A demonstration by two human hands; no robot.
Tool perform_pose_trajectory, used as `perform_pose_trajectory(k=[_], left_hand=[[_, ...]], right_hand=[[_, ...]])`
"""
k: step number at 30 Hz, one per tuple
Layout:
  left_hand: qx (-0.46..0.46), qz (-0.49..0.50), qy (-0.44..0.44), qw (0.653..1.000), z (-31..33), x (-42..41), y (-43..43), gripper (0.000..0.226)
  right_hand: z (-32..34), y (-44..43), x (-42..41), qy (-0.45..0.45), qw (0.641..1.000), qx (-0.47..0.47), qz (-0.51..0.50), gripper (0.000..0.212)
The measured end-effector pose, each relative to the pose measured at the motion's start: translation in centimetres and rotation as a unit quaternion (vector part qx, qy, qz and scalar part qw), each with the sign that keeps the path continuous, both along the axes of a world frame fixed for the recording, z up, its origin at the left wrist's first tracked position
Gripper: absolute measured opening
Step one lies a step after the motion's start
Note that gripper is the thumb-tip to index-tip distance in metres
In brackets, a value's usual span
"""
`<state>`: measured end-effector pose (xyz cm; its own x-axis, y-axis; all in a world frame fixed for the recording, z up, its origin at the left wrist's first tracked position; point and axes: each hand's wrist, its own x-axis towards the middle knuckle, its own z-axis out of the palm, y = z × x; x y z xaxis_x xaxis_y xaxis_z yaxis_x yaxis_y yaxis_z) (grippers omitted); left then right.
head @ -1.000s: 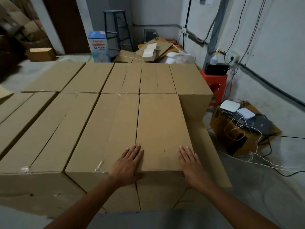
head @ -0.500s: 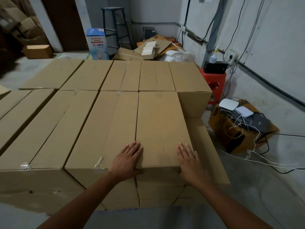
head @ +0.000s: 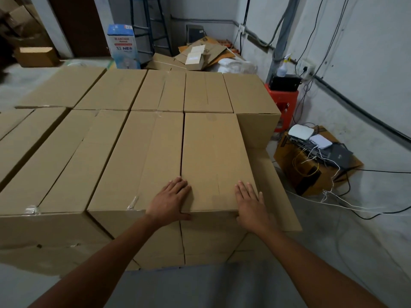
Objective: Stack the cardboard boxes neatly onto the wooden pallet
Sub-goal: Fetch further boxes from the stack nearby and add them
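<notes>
Hands: the left hand [head: 171, 201] and right hand [head: 251, 204] lie flat with fingers spread on the near end of the front-right box [head: 213, 156], thumbs at its near edge.
Done: a top layer of boxes [head: 111, 152] fills the middle of the frame, with edges mostly flush. This one looks seated against its neighbour.
Left: to its right a lower box [head: 275, 192] shows bare, so I'd judge one slot is open there. The pallet is hidden underneath.
In the way: at right, a crate of routers [head: 311, 172] stands near that corner, and white cables [head: 347, 205] trail across the floor.
Further back: a red stool [head: 282, 103], flattened cardboard [head: 200, 52], a blue-and-white carton [head: 121, 45], and a loose box [head: 35, 56] at upper left that may be waiting its turn.
</notes>
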<state>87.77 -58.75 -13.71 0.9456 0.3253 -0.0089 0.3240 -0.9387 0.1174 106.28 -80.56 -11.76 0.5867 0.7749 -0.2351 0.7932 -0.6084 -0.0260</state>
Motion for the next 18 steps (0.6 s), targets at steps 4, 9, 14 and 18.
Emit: perform_pose_trajectory(k=[4,9,14,18], left_hand=[[0.014,-0.004,-0.002,1.000,0.2,-0.3,-0.3,0.113],[-0.036,0.003,-0.003,0.999,0.8,-0.7,-0.3,0.100],[-0.074,0.039,-0.029,0.996,3.6,-1.6,-2.0,0.105],[-0.081,0.045,-0.134,0.987,6.9,-3.6,-5.4,0.103]], right_hand=[[0.5,0.4,-0.7,0.018,1.000,-0.010,-0.003,0.100],[1.8,0.2,-1.5,0.073,0.997,0.010,-0.017,0.097],[4.3,-1.2,-4.1,0.136,0.984,0.100,-0.058,0.095],[7.1,-3.2,-7.4,0.170,0.963,0.197,-0.075,0.093]])
